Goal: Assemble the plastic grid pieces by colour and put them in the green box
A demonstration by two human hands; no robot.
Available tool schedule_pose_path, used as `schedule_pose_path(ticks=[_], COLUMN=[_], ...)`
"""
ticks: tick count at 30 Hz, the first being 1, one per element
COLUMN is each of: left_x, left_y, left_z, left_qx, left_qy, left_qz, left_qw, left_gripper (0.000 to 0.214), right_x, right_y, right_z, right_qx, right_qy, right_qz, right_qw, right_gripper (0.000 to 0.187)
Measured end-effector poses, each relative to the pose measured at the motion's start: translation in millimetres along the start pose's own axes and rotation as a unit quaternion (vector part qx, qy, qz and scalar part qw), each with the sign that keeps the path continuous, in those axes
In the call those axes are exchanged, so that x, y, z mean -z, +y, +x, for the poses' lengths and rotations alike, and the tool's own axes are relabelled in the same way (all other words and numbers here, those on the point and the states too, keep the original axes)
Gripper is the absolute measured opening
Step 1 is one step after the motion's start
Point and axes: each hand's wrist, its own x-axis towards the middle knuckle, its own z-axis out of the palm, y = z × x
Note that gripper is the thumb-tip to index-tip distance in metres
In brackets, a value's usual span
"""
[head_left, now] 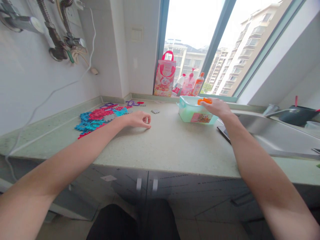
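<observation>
Above the right end of a pale green plastic tub (185, 115), my right hand (216, 107) grips an orange piece (204, 100) with a toothed edge. The tub has a picture label on its front. My left hand (140, 119) rests low over the counter with its fingers curled and thumb drawn in; nothing shows between them. Beside it, to the left, lies a spread pile of jagged-edged interlocking pieces (100, 115) in red, blue, turquoise, grey and purple. One small grey piece (155, 112) lies apart, between my left hand and the tub.
A steel sink (265, 133) with a faucet (282, 111) is at the right, and a dark flat object (223, 133) lies by its edge. Along the window stand a pink bag (165, 78) and several bottles (188, 85). A white cable (57, 91) hangs at the left.
</observation>
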Motion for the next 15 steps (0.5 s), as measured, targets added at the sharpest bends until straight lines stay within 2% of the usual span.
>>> schedule_pose_path(ticks=[15], left_x=[0.0], left_y=[0.6], left_z=[-0.4], left_qx=[0.003], left_qy=[0.002], left_qz=[-0.002], left_qw=[1.0], left_gripper=[0.034], right_x=[-5.7], right_y=[2.3], right_z=[4.9], right_qx=[-0.006], right_qy=[0.017], right_qz=[-0.018], right_qw=[1.0], right_gripper=[0.062])
